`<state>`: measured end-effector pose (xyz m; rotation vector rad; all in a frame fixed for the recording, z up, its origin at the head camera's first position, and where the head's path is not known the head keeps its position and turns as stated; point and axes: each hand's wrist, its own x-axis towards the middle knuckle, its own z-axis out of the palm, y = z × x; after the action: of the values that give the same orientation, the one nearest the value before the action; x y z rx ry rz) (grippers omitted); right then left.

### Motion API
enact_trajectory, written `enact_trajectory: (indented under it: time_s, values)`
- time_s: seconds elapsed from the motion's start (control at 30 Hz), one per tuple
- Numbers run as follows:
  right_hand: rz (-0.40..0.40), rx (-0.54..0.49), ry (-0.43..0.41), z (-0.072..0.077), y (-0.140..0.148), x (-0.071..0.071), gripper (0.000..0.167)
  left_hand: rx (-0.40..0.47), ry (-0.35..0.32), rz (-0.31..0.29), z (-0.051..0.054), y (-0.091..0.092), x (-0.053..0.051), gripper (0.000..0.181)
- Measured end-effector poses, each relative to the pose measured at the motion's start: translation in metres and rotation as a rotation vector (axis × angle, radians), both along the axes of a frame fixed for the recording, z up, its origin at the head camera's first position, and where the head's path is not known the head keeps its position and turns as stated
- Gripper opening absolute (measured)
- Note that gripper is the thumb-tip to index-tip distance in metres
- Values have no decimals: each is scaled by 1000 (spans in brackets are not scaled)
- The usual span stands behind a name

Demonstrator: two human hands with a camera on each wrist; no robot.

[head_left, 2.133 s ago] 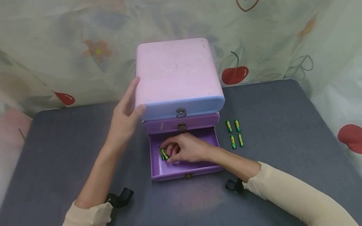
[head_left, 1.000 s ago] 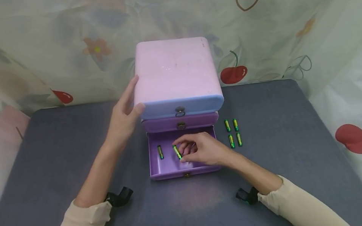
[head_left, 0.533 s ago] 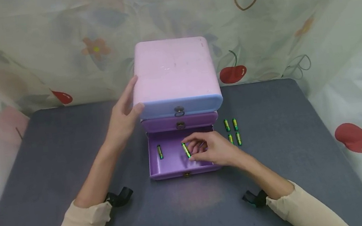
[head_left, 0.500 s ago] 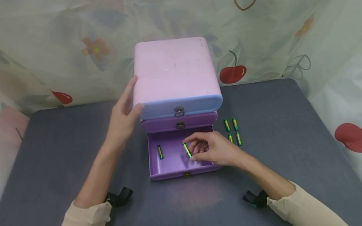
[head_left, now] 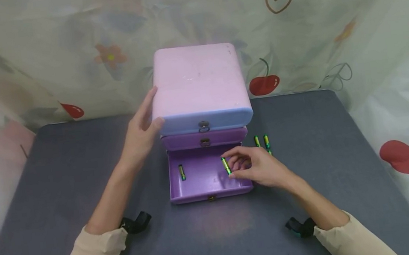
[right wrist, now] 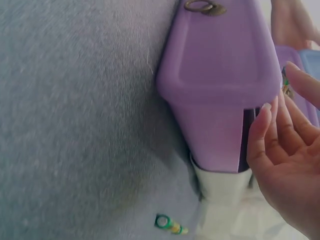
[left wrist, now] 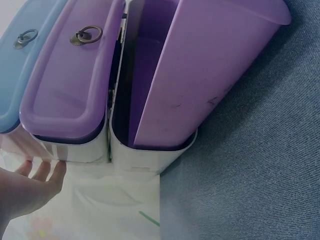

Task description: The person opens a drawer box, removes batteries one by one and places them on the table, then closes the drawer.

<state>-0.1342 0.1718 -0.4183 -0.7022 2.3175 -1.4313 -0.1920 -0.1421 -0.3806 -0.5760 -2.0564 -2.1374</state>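
A small pink drawer cabinet (head_left: 198, 81) stands on the table with its bottom purple drawer (head_left: 204, 185) pulled out. My left hand (head_left: 137, 139) rests against the cabinet's left side; in the left wrist view its fingertips (left wrist: 59, 170) touch the side wall. Over the right part of the drawer, my right hand (head_left: 260, 166) pinches a green and yellow battery (head_left: 226, 165) between thumb and finger. Another battery (head_left: 182, 172) lies in the drawer's left part. Right of the cabinet, several batteries (head_left: 266, 141) lie on the table, partly hidden by my right hand.
The blue top drawer (head_left: 181, 124) and purple middle drawer (head_left: 183, 142) are closed, each with a ring pull. A dark grey cloth (head_left: 219, 237) covers the table. Behind it hangs a printed curtain (head_left: 189, 9). In the right wrist view, a battery (right wrist: 170, 224) lies beside the cabinet.
My right hand has picked one of two batteries from the drawer's left part and carried it right, to the drawer's right side. My left hand stays on the cabinet.
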Motion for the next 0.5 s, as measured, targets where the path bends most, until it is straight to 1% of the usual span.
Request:
enact_trajectory:
  time_s: [0.13, 0.3, 0.5]
  values:
    - [-17, -25, -5, 0, 8, 1, 41, -1, 7, 2, 0, 1, 0, 82]
    - [-43, -29, -12, -4, 18, 4, 42, -6, 3, -2, -1, 1, -1, 84]
    - [-75, -40, -36, -8, 29, 8, 41, 11, -6, -3, -2, 1, 0, 85]
